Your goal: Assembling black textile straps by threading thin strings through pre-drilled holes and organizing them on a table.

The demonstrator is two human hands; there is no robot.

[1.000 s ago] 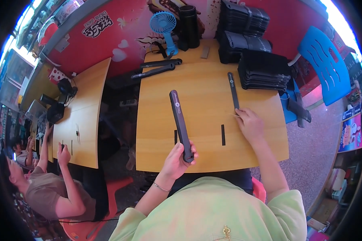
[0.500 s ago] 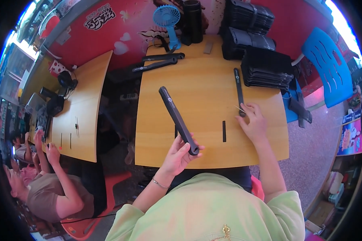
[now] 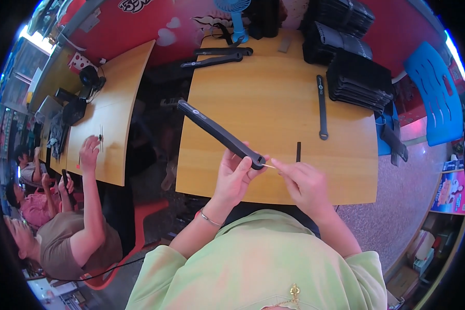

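My left hand (image 3: 233,178) is closed round the slotted, rounded end of a stack of black straps (image 3: 212,131), which slants up and to the left above the table. Between the fingertips of my right hand (image 3: 309,188) is a thin pale stick (image 3: 268,166). Its tip meets the strap end near the slot; whether it goes into the slot I cannot tell. A single black strap (image 3: 322,108) lies lengthwise on the right of the table. Just beyond my right hand, a short black strip (image 3: 298,151) rests on the wood.
Piles of black straps (image 3: 359,82) stand at the table's (image 3: 263,93) back right. More straps (image 3: 217,60) and a blue fan (image 3: 237,23) are at the back left. A blue chair (image 3: 434,98) is to the right. A co-worker (image 3: 82,237) sits left at another table (image 3: 116,103).
My right hand has come left with the stick, from the single strap to the end of the held stack. The stack now leans further left. The whole view has shifted a little.
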